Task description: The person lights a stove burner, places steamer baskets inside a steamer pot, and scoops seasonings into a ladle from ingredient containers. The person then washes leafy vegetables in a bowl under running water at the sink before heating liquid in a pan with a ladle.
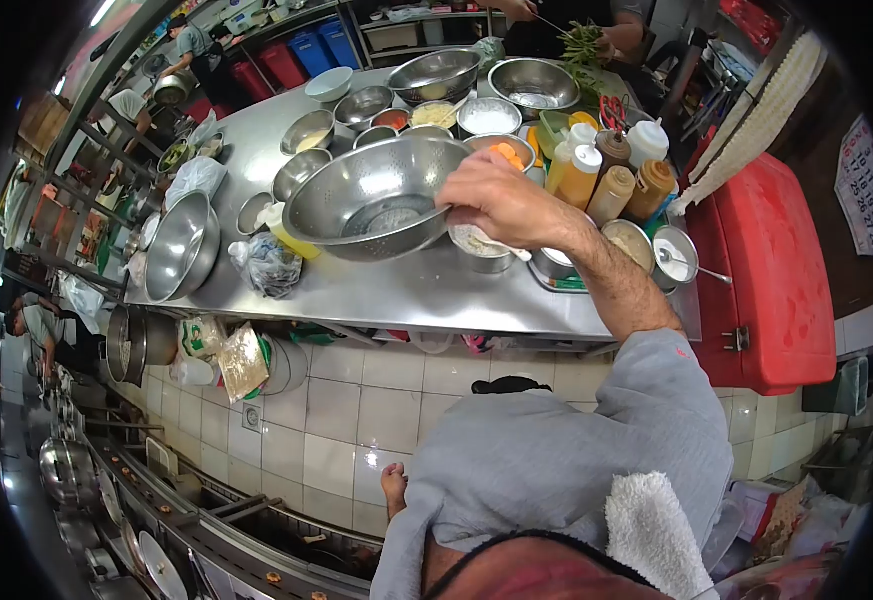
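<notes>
My right hand (pixel 501 195) grips the rim of a large steel colander (pixel 321 200) with small holes in its wall. The colander is tilted above the near side of the steel table (pixel 406 290), and I see nothing inside it. Just under my right wrist stands a bowl of whitish contents (pixel 481 240) with a light-coloured handle sticking out. My left hand (pixel 393 487) hangs low beside my body, over the tiled floor, its fingers curled and nothing visible in them.
Squeeze bottles (pixel 583 175) crowd the table's right side. Several steel bowls (pixel 436 75) stand at the back. A large bowl (pixel 184 250) and a plastic bag (pixel 266 265) are left. A red cooler (pixel 776 270) stands right. Across the table, a person holds green herbs (pixel 581 45).
</notes>
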A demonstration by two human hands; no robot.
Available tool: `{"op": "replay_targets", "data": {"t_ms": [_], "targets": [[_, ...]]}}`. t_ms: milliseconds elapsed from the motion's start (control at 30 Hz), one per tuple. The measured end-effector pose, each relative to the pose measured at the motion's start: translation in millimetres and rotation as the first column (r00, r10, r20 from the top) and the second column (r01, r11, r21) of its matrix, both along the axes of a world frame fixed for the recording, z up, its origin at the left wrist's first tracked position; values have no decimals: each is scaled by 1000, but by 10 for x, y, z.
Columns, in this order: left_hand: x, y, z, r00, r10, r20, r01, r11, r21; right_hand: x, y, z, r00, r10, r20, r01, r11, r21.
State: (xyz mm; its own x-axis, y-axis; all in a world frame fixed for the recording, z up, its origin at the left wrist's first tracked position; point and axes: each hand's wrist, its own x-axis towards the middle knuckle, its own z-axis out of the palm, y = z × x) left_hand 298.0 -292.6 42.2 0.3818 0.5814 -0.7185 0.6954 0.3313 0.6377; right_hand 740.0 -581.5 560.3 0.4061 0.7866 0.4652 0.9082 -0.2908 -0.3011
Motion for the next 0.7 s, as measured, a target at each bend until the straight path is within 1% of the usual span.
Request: {"op": "replay_targets", "data": {"t_ms": [33, 67, 133, 167, 200, 267, 300, 333, 367, 400, 433, 467, 533, 567, 600, 667, 700], "targets": [[-30, 37, 198, 999, 26, -39, -26, 999, -20, 0, 36, -1, 999, -41, 15, 41, 999, -36], [-76, 82, 304, 999, 30, -36, -31, 999, -18, -2, 100, 7, 999, -36, 18, 37, 999, -34], [-179, 177, 444, 994, 113, -10, -113, 993, -22, 5, 244, 33, 974, -214, 69, 216, 976, -29], [-255, 210, 524, 993, 120, -6, -120, 993, -24, 21, 307, 116, 953, -292, 79, 299, 950, -93], [-332, 244, 608, 994, 105, 5, -105, 994, -12, 132, 373, 127, 945, -324, 52, 328, 941, -84], [-348, 281, 698, 995, 99, 24, -99, 995, -3, 555, 481, 72, 959, -270, 92, 262, 961, 86], [-430, 269, 719, 994, 106, -8, -106, 994, -35, 814, 527, 93, 964, -258, 72, 249, 962, 111], [-533, 270, 691, 993, 111, -39, -113, 991, -67, 1066, 575, 139, 968, -245, 51, 236, 962, 137], [-735, 360, 242, 998, 51, -46, -54, 996, -77, 1268, 616, 192, 964, -256, 76, 239, 953, 187], [-861, 420, -55, 999, -10, -51, 6, 996, -86, 1467, 659, 244, 958, -270, 101, 240, 941, 240], [-827, 412, -44, 996, -70, -53, 65, 993, -94, 1675, 708, 308, 951, -300, 79, 273, 931, 244], [-800, 380, -109, 994, -74, -75, 67, 994, -81, 1927, 760, 342, 917, -372, 142, 337, 915, 222], [-644, 346, -155, 994, -2, -112, -5, 998, -68, 2341, 930, 361, 864, -473, 174, 425, 869, 252], [-530, 336, -160, 993, 32, -117, -40, 997, -62, 2516, 1020, 384, 824, -535, 184, 514, 844, 153], [-421, 348, -137, 990, 76, -119, -81, 996, -44, 2700, 1113, 388, 830, -529, 178, 505, 847, 165], [-199, 381, -52, 980, 158, -118, -160, 987, -6, 3083, 1309, 329, 748, -584, 316, 625, 780, -39], [-85, 410, -2, 975, 191, -113, -190, 982, 13, 3338, 1419, 170, 717, -618, 322, 655, 756, -6]]}}
